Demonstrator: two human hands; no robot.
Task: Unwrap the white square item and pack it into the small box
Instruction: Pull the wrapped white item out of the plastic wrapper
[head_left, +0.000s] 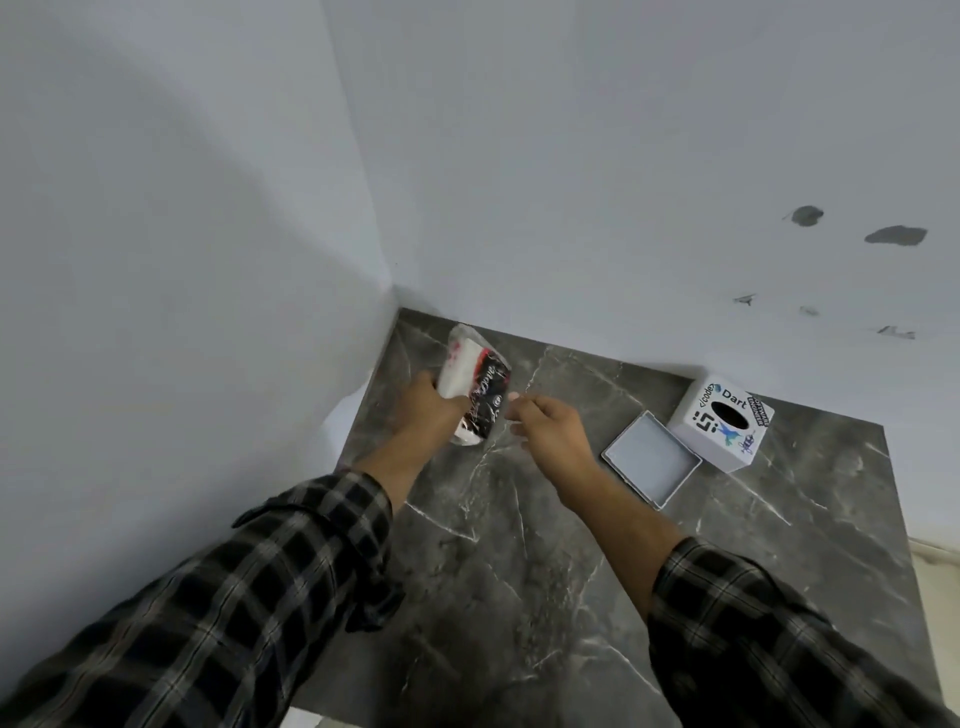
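Observation:
My left hand grips a white square item in clear printed plastic wrap, held tilted above the dark marble counter near the wall corner. My right hand is just right of the pack, fingers curled and pinched at the wrap's lower edge; whether it grips the plastic is hard to tell. The small white box, covered in stickers with an oval hole in its top face, stands at the counter's back right. Its flat square lid or base lies open side up beside it.
White walls close in on the left and behind the counter. The counter's right edge runs past the box, with a pale floor or ledge beyond it. Both forearms wear plaid sleeves.

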